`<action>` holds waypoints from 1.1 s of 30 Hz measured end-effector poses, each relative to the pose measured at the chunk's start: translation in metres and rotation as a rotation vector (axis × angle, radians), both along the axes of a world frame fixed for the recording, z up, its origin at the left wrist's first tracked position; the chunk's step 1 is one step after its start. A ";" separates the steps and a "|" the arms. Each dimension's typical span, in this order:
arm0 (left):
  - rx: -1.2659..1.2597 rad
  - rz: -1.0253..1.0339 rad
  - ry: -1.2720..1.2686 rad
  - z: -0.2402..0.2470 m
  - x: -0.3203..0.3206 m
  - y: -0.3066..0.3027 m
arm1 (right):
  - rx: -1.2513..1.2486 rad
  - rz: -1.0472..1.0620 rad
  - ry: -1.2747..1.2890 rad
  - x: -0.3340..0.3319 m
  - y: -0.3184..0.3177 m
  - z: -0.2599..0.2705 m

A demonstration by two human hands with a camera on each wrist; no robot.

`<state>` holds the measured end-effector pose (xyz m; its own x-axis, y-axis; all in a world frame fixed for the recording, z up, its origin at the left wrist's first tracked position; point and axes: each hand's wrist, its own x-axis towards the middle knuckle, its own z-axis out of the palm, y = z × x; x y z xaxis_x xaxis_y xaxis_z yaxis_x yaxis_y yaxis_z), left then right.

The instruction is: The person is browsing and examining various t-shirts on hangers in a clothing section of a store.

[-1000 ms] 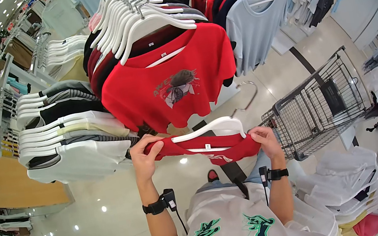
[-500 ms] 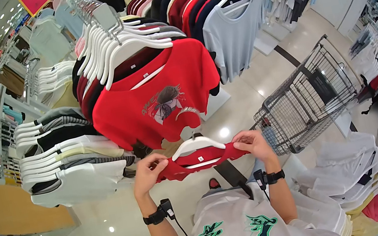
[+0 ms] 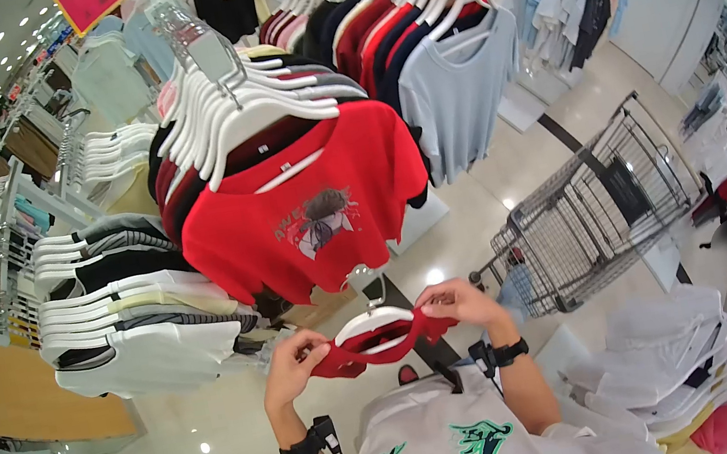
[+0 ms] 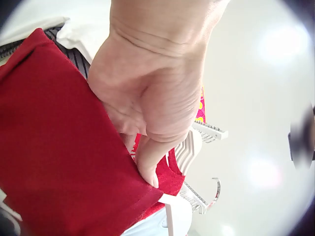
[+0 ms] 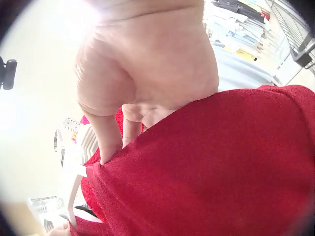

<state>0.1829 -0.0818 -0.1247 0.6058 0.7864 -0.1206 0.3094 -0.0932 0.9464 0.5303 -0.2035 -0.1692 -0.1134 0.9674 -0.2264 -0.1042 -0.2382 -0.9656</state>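
A dark red shirt (image 3: pixel 388 353) on a white hanger (image 3: pixel 375 322) is held in front of the body, its neckline facing up. At one shoulder my left hand (image 3: pixel 294 364) pinches the fabric; its thumb (image 4: pixel 148 164) lies along the shirt's edge beside the hanger (image 4: pixel 178 214) in the left wrist view. My right hand (image 3: pixel 468 302) pinches the opposite shoulder, thumb (image 5: pixel 107 140) on the cloth near the hanger's end. The metal hook (image 3: pixel 374 288) points upward, overlapping the hem of a bright red printed shirt (image 3: pixel 302 209) hanging on the rack.
White hangers (image 3: pixel 266 118) crowd the rack straight ahead. A wire shopping cart (image 3: pixel 590 216) stands at the right. White garments (image 3: pixel 153 356) hang low at the left, and more white clothes (image 3: pixel 656 341) are at the lower right.
The hands have drawn closer together and sit lower in the head view with the dark red shirt. The hanger, tilted with its hook to the right, now stands more centred between them.
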 end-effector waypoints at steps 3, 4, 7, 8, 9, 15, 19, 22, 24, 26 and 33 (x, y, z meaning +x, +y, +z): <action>-0.041 0.053 0.052 -0.007 -0.015 0.000 | 0.040 0.006 0.040 -0.011 0.010 -0.009; 0.009 0.044 0.082 -0.004 -0.015 0.000 | 0.044 0.009 0.019 -0.011 0.012 -0.008; -0.095 0.043 0.062 0.002 -0.019 -0.002 | 0.076 -0.001 0.059 -0.011 0.019 -0.021; -0.085 0.058 0.049 0.002 -0.023 0.003 | 0.090 -0.005 0.054 -0.011 0.020 -0.019; -0.086 0.032 0.107 0.008 -0.026 0.004 | 0.090 0.008 0.036 -0.008 0.022 -0.016; -0.051 0.210 -0.002 0.015 -0.038 -0.002 | 0.034 -0.060 0.042 0.008 0.017 0.002; -0.005 0.350 -0.080 0.008 -0.048 -0.002 | 0.084 -0.160 0.067 0.022 0.012 0.010; 0.118 0.355 -0.189 0.011 -0.052 -0.002 | 0.062 -0.215 0.054 0.024 0.011 0.019; 0.110 0.362 -0.162 0.019 -0.051 -0.003 | 0.045 -0.212 0.068 0.020 0.013 0.018; 0.128 0.365 -0.127 0.025 -0.045 -0.004 | 0.059 -0.214 0.088 0.012 0.017 0.012; 0.113 0.320 -0.052 0.027 -0.044 0.002 | 0.110 -0.367 0.124 -0.013 0.023 -0.009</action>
<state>0.1392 -0.0797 -0.0982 0.3291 0.9443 0.0030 0.2917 -0.1047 0.9508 0.5173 -0.1805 -0.1782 0.2244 0.9664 -0.1251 -0.2801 -0.0590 -0.9582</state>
